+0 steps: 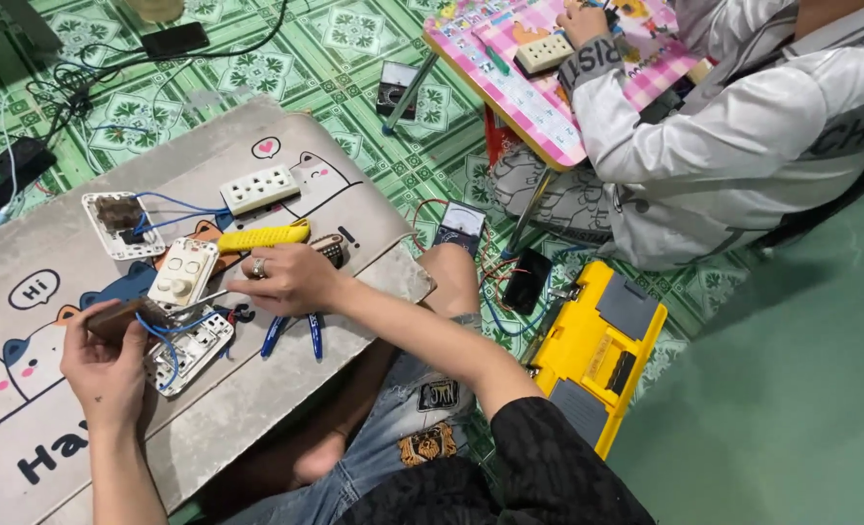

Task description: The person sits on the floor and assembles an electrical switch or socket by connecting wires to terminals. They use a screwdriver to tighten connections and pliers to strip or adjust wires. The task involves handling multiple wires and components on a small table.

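Head view: the left hand sits near the left edge of the low table, fingers curled around a small brown block from which blue wires run. Just right of that hand, and touching the block's wires, lies the white switch plate, back side up with its terminals showing. The right hand comes in from the right, a ring on one finger, fingertips pinched on a thin metal tool whose tip points left toward the block, so the wired block lies between the two hands. Just beyond the right hand lie a white switch module and a yellow-handled tool; farther off sit a white socket strip and another wired plate. Blue pens lie near the right wrist. On the floor to the right are a meter and an open yellow toolbox. Far right, another person in a white jacket rests a hand on a pink board
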